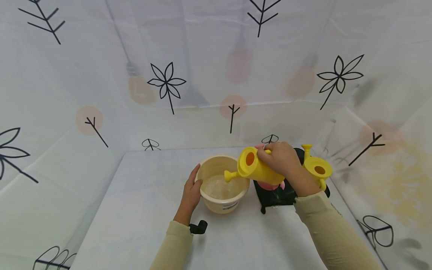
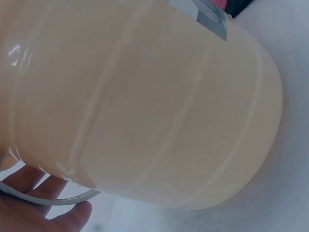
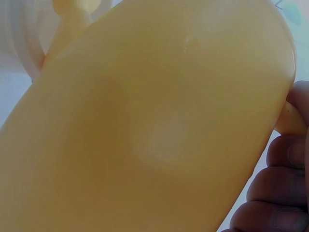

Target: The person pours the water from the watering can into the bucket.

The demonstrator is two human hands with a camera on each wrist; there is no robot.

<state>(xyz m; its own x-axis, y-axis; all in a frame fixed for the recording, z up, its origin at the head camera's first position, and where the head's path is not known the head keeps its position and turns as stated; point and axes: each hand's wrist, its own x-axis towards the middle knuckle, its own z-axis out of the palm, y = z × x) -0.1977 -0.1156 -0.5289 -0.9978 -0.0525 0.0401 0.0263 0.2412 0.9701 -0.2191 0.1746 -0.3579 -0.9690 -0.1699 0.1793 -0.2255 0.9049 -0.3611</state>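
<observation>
A cream plastic bucket [image 1: 225, 205] stands upright on the white table. My left hand [image 1: 191, 193] holds its left rim, and in the left wrist view that hand's fingers [image 2: 53, 191] curl near a thin grey bail handle [image 2: 53, 200] beside the bucket's wall [image 2: 159, 106]. My right hand [image 1: 281, 159] grips the handle of a yellow toy watering can [image 1: 261, 170]. The can is tilted left, with its spout [image 1: 231, 176] over the bucket's opening. In the right wrist view, the can's body [image 3: 159, 116] fills most of the picture, with curled fingers [image 3: 280, 188] at its right.
A second yellow watering can [image 1: 315, 167] stands to the right, behind my right wrist. Beneath my right hand lies a black cloth-like item [image 1: 275, 198] with a pink object [image 1: 268, 186] on it. A patterned white sheet [image 1: 202, 75] hangs around the table.
</observation>
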